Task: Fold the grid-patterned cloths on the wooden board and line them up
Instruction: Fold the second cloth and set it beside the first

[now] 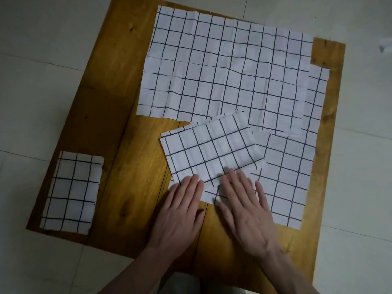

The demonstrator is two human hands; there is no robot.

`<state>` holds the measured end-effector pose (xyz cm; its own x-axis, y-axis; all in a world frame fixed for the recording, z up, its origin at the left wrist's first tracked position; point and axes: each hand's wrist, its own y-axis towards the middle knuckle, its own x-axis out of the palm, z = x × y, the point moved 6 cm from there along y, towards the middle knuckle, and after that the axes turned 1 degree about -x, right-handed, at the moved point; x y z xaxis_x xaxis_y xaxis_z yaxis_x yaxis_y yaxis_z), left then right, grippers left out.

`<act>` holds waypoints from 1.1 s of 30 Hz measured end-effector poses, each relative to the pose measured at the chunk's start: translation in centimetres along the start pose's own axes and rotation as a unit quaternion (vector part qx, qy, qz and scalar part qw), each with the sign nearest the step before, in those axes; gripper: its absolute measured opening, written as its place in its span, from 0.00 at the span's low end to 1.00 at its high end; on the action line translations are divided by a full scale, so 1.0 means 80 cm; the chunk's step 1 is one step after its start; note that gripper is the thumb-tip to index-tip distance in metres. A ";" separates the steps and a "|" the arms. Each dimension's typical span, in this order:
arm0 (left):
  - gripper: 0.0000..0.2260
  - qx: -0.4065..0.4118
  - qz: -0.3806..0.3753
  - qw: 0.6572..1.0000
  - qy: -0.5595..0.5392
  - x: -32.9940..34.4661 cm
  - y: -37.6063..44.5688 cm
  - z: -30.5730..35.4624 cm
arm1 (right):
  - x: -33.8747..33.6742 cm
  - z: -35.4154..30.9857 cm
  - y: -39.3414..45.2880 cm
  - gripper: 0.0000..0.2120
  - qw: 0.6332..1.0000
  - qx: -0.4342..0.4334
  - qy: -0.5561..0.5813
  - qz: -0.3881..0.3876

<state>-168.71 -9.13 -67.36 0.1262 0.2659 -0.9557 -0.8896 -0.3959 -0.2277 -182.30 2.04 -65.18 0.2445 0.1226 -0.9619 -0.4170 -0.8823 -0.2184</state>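
The grid-patterned cloths lie on a wooden board (118, 145) set on a pale tiled floor (31, 92). A half-folded cloth (210, 149), white with black lines, sits tilted just ahead of both hands, its near edge under the fingertips. The left hand (180, 209) lies flat, fingers straight and close together, the tips pressing the cloth's near left corner. The right hand (246, 209) is also flat, its fingers spread, pressing the near edge of the same cloth; neither grip pinches anything. Beyond the hands, a large open cloth (229, 66) covers most of the far part of the board, creased but spread out. To the right of the right hand another flat cloth (290, 177) runs down the board's right side, partly under the half-folded one. Well off to the left of the left hand, a small folded cloth (72, 192) rests at the board's near left corner. The board is amber-brown with dark knots and a seam running between the two hands.
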 end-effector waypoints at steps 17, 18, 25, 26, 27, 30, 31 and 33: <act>0.31 0.015 -0.016 1.000 -0.009 0.002 0.006 0.026 | 0.001 -0.004 -0.001 0.33 0.997 -0.061 -0.030 -0.024; 0.31 0.014 -0.019 1.000 -0.011 0.003 0.007 0.026 | 0.001 -0.010 0.000 0.33 0.996 -0.081 -0.032 -0.026; 0.31 0.018 -0.035 0.999 -0.030 0.002 0.007 0.022 | 0.014 -0.019 0.000 0.34 0.992 -0.112 0.001 -0.059; 0.31 0.022 -0.035 0.999 -0.032 0.002 0.008 0.021 | 0.015 -0.017 0.000 0.35 0.992 -0.111 0.004 -0.061; 0.32 0.026 -0.035 0.999 -0.032 0.001 0.008 0.020 | 0.015 -0.013 0.001 0.35 0.992 -0.109 0.005 -0.063; 0.35 0.035 -0.036 0.998 -0.027 -0.001 0.007 0.014 | 0.012 0.004 0.001 0.35 0.993 -0.097 0.007 -0.065; 0.36 0.037 -0.038 0.998 -0.022 -0.002 0.007 0.012 | 0.010 0.012 0.001 0.35 0.994 -0.086 0.010 -0.062; 0.37 0.041 -0.042 0.998 -0.015 -0.002 0.006 0.009 | 0.006 0.030 0.002 0.35 0.996 -0.060 0.015 -0.060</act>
<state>-169.49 -8.74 -67.22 0.1894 0.3224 -0.9275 -0.9093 -0.2989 -0.2896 -184.38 3.06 -66.10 0.3129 0.2195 -0.9241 -0.2748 -0.9104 -0.3093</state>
